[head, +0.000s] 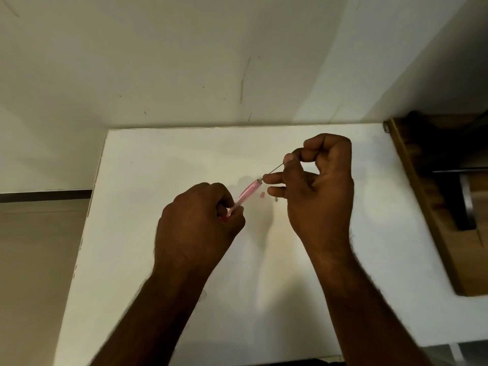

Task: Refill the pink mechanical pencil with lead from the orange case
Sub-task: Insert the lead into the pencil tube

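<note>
Head view: left hand (196, 220) gripping pencil (244, 194) above the table (148, 159), open end angled toward right hand (315, 186) for loading. Lead (276, 169) pinched there, aimed into barrel. Small pink cap (262, 194) parked below; orange case unseen.

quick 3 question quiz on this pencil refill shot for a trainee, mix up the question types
1. True or false: the left hand grips the translucent pink mechanical pencil by its lower end.
2. What does the right hand pinch between thumb and forefinger?
A. an orange case
B. a thin dark stick of lead
C. a white eraser
3. Fill in: the small pink cap lies on the white ____, between the hands.

Key
1. True
2. B; the lead slants down to the pencil's open upper end.
3. table
</note>
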A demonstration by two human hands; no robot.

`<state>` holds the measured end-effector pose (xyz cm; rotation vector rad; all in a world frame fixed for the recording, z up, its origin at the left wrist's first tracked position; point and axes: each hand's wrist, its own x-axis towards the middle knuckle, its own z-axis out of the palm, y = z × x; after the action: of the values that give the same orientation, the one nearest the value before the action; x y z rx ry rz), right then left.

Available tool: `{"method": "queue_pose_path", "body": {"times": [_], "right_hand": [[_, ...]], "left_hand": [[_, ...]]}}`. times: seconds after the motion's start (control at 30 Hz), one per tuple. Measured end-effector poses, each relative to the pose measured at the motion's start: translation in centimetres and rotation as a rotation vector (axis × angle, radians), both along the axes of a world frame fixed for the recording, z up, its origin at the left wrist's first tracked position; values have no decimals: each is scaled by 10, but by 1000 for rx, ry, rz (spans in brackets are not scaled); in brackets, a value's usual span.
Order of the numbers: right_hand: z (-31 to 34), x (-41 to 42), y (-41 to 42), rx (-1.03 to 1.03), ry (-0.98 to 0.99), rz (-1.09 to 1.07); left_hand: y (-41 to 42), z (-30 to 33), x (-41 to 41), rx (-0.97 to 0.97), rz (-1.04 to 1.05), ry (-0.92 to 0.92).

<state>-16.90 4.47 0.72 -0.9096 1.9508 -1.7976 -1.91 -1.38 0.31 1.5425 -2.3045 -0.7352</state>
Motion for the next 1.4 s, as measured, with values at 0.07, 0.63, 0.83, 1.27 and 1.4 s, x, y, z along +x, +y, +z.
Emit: {"method": "queue_pose_path", "body": {"times": [0.07, 0.63, 0.83, 1.27, 1.4], "right_hand": [[-2, -1, 0, 44, 71, 23], [-33, -21, 12, 827, 489, 106], [-30, -15, 7, 873, 563, 136], [4, -19, 8, 189, -629, 162], [3, -16, 10, 226, -633, 212]], "left_hand": [[0, 0, 0, -1, -7, 4], [-2, -5, 2, 23, -9, 18], [-2, -4, 2, 17, -9, 22], [-1, 0, -2, 25, -24, -3], [-1, 1, -2, 13, -40, -10]]}}
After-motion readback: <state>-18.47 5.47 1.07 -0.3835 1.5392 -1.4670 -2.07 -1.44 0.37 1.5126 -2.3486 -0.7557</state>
